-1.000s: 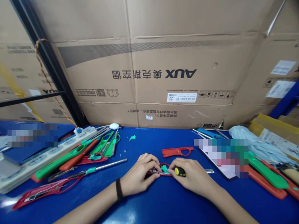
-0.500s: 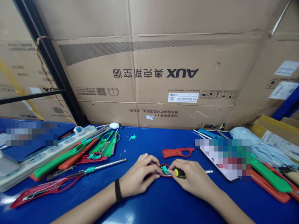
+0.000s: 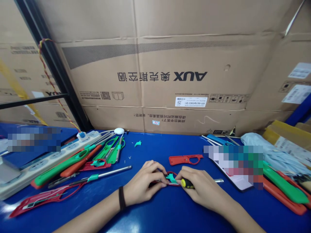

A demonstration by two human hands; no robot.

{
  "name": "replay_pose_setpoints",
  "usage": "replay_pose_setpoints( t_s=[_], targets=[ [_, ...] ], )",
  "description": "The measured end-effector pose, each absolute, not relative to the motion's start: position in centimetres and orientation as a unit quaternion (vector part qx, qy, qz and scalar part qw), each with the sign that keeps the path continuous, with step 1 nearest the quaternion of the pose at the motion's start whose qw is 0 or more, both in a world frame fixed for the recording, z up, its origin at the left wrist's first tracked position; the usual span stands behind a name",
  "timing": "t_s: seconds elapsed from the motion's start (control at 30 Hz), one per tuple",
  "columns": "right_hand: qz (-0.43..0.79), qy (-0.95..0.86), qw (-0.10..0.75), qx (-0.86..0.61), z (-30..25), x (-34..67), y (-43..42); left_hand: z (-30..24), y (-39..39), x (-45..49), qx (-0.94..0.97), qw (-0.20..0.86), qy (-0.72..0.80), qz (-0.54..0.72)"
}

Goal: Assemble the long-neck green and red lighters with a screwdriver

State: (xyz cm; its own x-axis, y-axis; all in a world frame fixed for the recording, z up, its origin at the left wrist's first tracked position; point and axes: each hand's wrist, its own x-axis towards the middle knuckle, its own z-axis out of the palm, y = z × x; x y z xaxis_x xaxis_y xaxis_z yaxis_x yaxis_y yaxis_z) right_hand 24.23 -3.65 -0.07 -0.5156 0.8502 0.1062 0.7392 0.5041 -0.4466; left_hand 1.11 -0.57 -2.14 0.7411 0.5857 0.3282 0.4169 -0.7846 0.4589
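My left hand (image 3: 148,179) is closed on the near end of an opened red lighter shell (image 3: 172,172), whose body is mostly hidden under the fingers. A green trigger piece (image 3: 171,177) sits inside the shell. Pinched in my right hand (image 3: 201,186) is a yellow and black screwdriver (image 3: 186,183), its tip low beside the trigger; contact there cannot be made out. A silver lighter tube (image 3: 219,181) sticks out past the right hand. Just beyond both hands lies a separate red shell half (image 3: 182,160). A loose green piece (image 3: 138,143) rests farther back.
To the left, a white power strip (image 3: 52,158) runs beside several red and green lighter parts (image 3: 65,166). An opened red lighter (image 3: 41,200) lies nearer. On the right are a blurred pale tray (image 3: 244,186), green and orange shells (image 3: 286,184) and a bluish bag (image 3: 269,147). Cardboard (image 3: 155,64) stands behind.
The right hand and the screwdriver have shifted slightly to the right, showing more of the green trigger piece. The left hand stays nearly where it was.
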Motion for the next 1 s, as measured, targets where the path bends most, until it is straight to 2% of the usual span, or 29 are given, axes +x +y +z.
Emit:
replay_pose_setpoints(
  t_s=[1.0],
  targets=[
    [0.173, -0.846, 0.174, -0.474, 0.37, 24.42, -3.46, -1.87, -0.84, 1.06, 0.923, 0.177, 0.265, 0.216]
  ],
)
